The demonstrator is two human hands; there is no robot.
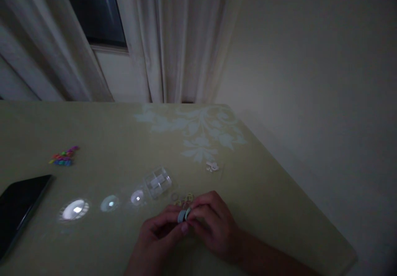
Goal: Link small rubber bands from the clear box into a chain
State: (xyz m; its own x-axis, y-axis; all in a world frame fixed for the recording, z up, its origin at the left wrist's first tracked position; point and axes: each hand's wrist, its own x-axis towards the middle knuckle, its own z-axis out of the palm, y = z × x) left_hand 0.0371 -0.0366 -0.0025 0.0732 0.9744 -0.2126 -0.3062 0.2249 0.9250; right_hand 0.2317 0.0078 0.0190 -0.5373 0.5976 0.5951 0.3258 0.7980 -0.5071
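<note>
Near the front of the table, my left hand (156, 234) pinches a small pale, ribbed round piece (181, 216) between thumb and fingers. My right hand (214, 226) meets it there, its fingertips closed on a thin pale-green ring (187, 214) against the ribbed piece's right end. Whether the two parts are joined, I cannot tell. Just behind my fingers lie several small yellowish loops (189, 198), partly covered by the hands. A clear divided plastic box (158, 182) sits a little farther back, left of them.
Left of the box are a small white disc (137, 198), a pale disc (109, 203) and a larger shiny round dish (74, 210). A dark flat device (23, 205) lies at far left, colourful small pieces (64, 158) behind it. Small white parts (212, 166) lie beyond my right hand.
</note>
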